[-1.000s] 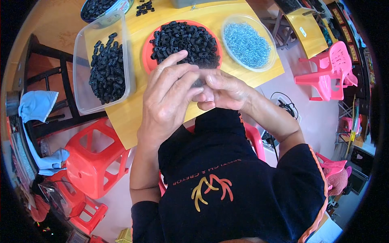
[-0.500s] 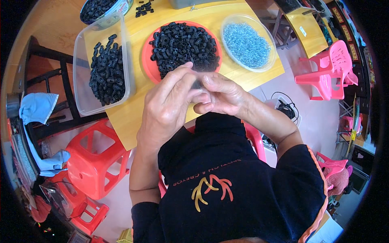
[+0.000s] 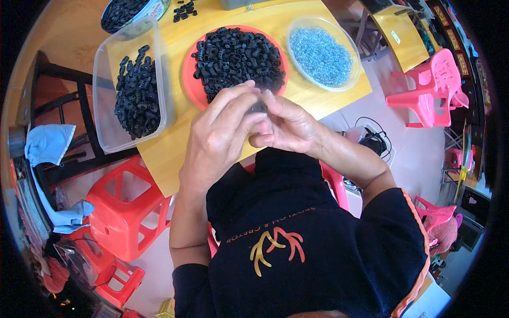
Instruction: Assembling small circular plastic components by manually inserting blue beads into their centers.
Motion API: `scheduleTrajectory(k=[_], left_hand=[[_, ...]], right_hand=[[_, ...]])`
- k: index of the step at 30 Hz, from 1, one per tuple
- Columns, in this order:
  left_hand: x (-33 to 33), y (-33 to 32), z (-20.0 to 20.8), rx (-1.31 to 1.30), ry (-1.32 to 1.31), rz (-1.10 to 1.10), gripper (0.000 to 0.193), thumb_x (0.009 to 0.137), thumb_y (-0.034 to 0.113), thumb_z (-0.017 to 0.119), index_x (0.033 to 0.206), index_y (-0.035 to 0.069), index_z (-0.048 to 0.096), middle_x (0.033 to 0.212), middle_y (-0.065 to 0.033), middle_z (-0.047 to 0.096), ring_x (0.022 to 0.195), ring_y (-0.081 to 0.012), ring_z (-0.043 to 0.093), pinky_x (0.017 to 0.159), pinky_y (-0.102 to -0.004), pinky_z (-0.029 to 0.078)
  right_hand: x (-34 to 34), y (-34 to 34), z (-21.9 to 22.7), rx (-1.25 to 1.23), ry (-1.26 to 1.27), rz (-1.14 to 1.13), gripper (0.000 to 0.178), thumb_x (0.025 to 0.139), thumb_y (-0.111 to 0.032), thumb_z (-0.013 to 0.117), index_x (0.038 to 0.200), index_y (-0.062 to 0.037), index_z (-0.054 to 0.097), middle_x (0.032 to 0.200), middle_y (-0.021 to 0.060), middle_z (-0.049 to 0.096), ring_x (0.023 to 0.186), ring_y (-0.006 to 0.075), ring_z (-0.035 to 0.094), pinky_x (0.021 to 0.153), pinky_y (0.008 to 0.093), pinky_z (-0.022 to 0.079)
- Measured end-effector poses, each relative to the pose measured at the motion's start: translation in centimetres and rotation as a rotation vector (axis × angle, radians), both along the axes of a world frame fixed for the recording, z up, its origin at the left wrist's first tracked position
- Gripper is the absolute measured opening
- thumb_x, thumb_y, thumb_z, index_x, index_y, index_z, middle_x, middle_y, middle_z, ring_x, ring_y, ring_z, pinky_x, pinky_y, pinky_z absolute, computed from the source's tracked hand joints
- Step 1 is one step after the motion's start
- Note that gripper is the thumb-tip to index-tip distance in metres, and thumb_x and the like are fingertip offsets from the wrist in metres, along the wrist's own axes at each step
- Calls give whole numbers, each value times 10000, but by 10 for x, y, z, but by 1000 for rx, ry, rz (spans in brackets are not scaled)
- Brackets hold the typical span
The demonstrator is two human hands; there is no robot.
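My left hand [image 3: 220,124] and my right hand [image 3: 289,123] meet in front of my chest, over the table's near edge. Between their fingers is a small black plastic part [image 3: 257,107], mostly covered and slightly blurred. Both hands are closed around it. Just beyond them, a round red tray [image 3: 192,85] carries a heap of black plastic parts [image 3: 236,61]. To its right stands a round clear tub [image 3: 354,71] with small pale-blue, shiny pieces [image 3: 321,55]. On the left, a clear rectangular box [image 3: 103,100] contains more black parts [image 3: 139,100].
Another tub [image 3: 159,11] of black parts stands at the far left beside a few loose black parts [image 3: 184,10] on the yellow table [image 3: 164,169]. A red stool [image 3: 116,212] is at lower left. Pink chairs [image 3: 424,95] stand to the right.
My hands stay together at nearly the same place. The fingers have shifted slightly, so more of the black part shows. The containers appear a little higher and further left in the view.
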State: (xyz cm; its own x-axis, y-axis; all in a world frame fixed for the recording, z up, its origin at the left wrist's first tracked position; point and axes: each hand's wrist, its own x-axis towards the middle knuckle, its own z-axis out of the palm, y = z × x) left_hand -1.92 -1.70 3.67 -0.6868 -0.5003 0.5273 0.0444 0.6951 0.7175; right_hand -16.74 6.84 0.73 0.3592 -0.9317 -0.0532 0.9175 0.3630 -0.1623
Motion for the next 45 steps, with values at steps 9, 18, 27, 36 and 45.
scheduleTrajectory(k=[9,18,27,36,45], left_hand=[[-4,-1,-7,-81,4,89,231,760,-11,701,976,-43,623,1084,-181,621,934,-312,656,736,-364,539],[-6,7,-15,80,-22,232,210,756,-6,732,950,-4,653,825,-102,599,618,-198,603,525,-306,473],[-4,8,-17,197,33,228,204,763,-7,737,943,-9,641,771,-98,624,643,-169,620,542,-270,479],[4,9,-18,833,79,48,157,852,22,674,1003,-9,646,796,-47,649,627,-87,579,535,-215,447],[9,10,-21,1100,195,-52,168,921,41,585,1075,-27,587,847,-94,657,612,-99,577,533,-214,442]], right_hand=[[-9,2,18,44,634,-144,310,962,-348,553,1087,-67,591,836,-2,567,707,71,538,565,222,454],[-13,0,23,4,1166,-442,224,937,-162,608,1081,9,627,790,27,615,634,65,548,593,212,482],[-15,0,30,39,1168,-350,202,921,-160,630,1039,2,646,785,24,624,645,61,563,604,209,504],[-25,-6,31,-42,1169,-269,154,887,-142,674,962,-11,639,806,22,636,684,69,598,588,208,526],[-21,-2,39,-24,1191,-251,155,894,-110,658,999,3,642,895,65,673,784,108,653,675,242,562]])
